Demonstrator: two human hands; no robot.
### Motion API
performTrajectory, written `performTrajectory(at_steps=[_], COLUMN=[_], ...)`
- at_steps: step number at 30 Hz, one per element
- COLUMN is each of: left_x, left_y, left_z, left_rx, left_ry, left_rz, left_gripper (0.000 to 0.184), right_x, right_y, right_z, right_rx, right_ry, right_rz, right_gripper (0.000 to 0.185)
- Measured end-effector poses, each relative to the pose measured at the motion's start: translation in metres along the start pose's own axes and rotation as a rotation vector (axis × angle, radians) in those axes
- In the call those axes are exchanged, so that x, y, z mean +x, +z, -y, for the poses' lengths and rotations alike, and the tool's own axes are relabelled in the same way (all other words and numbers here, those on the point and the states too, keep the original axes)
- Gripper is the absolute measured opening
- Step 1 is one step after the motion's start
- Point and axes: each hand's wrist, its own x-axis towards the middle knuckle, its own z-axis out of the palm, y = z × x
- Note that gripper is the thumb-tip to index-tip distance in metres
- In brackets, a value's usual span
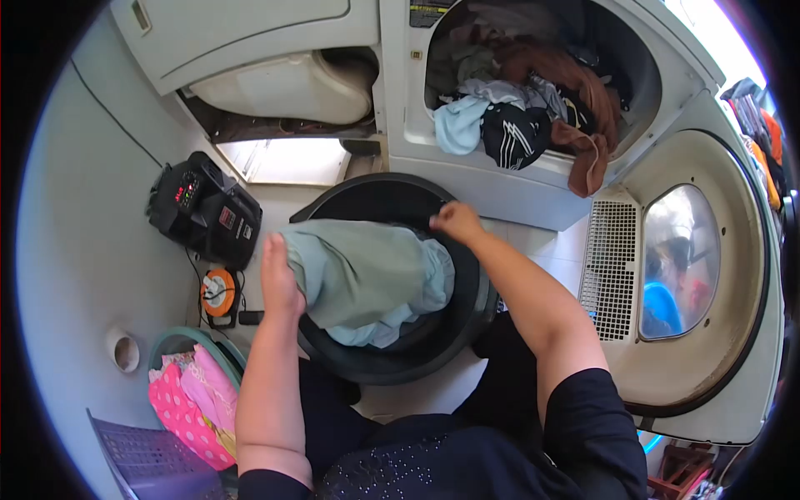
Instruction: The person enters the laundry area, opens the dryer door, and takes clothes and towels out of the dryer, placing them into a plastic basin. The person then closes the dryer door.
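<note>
A grey-green and pale blue cloth (358, 271) is stretched over a large black tub (392, 371) in the middle. At the cloth's left edge is my left hand (281, 279), upright, its fingers together against the fabric. My right hand (457, 222) is curled above the tub's right rim, apart from the cloth; whether its fingers pinch anything small is hidden. Above them, the open dryer drum (642, 92) holds a tangled pile of clothes, with a light blue piece (460, 125), a black striped piece (515, 137) and a brown piece (587, 158) hanging over its lip.
The open dryer door (733, 333) stands at the right. A black speaker (208, 208) and an orange cable reel (218, 296) are on the left floor. Lower left are a green basin (167, 340) with pink clothes (187, 408) and a purple basket (142, 450).
</note>
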Motion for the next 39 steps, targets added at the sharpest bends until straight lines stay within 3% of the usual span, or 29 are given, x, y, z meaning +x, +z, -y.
performTrajectory(at_steps=[2, 4, 6, 7, 9, 11, 12, 14, 16, 22, 24, 26, 30, 34, 36, 37, 39], left_x=[-0.005, -0.008, -0.006, -0.003, -0.003, 0.001, 0.004, 0.008, 0.012, 0.007, 0.005, 0.003, -0.001, -0.003, -0.004, -0.004, -0.003], left_y=[0.01, 0.009, 0.008, 0.01, 0.008, 0.004, 0.004, 0.005, 0.01, 0.01, 0.012, 0.014, 0.014, 0.012, 0.01, 0.009, 0.009], left_z=[0.007, 0.021, 0.025, 0.027, 0.044, 0.047, 0.047, 0.042, 0.039, 0.033, 0.031, 0.03, 0.03, 0.035, 0.037, 0.038, 0.037], left_rx=[-0.005, 0.364, 0.689, 0.883, 0.67, 1.018, 1.017, 1.076, 1.083, 1.144, 1.166, 1.151, 1.131, 1.156, 1.156, 1.154, 1.15], left_ry=[-0.024, -0.067, -0.178, -0.187, -0.224, -0.039, -0.024, -0.041, -0.033, -0.051, -0.031, -0.022, 0.001, 0.035, 0.031, 0.029, 0.029], left_rz=[0.026, 0.15, 0.448, 0.566, 0.675, 0.67, 0.665, 0.664, 0.67, 0.734, 0.756, 0.745, 0.715, 0.719, 0.723, 0.719, 0.702], left_gripper=[0.025, 0.027, 0.029, 0.028, 0.031, 0.034, 0.034, 0.035, 0.035, 0.034, 0.034, 0.034, 0.033, 0.033, 0.033, 0.033, 0.033], right_x=[0.027, 0.051, 0.111, 0.134, 0.172, 0.19, 0.19, 0.182, 0.181, 0.201, 0.192, 0.149, 0.142, 0.13, 0.152, 0.138, 0.099], right_y=[-0.004, -0.035, -0.059, -0.066, -0.078, -0.089, -0.093, -0.096, -0.092, -0.131, -0.146, -0.162, -0.179, -0.191, -0.181, -0.178, -0.16], right_z=[0.008, 0.063, 0.065, 0.066, 0.066, 0.048, 0.045, 0.034, 0.019, 0.053, 0.089, 0.143, 0.168, 0.17, 0.127, 0.124, 0.109], right_rx=[-0.037, -0.107, -0.084, -0.072, -0.337, -0.373, -0.368, -0.493, -0.548, -0.617, 0.174, 0.419, 0.689, 0.464, -0.366, -0.373, -0.43], right_ry=[-0.153, -0.297, -0.584, -0.599, -0.695, -0.6, -0.613, -0.122, -0.098, -0.157, -0.197, -0.262, -0.403, -0.377, -0.245, -0.245, 0.012], right_rz=[-0.231, -0.399, -0.513, -0.524, -0.816, -0.658, -0.665, -0.296, -0.304, -0.263, -0.37, -0.37, -0.307, -0.241, -0.761, -0.764, -0.711], right_gripper=[0.03, 0.034, 0.055, 0.055, 0.075, 0.087, 0.087, 0.082, 0.065, 0.039, 0.029, 0.022, 0.023, 0.048, 0.085, 0.085, 0.11])
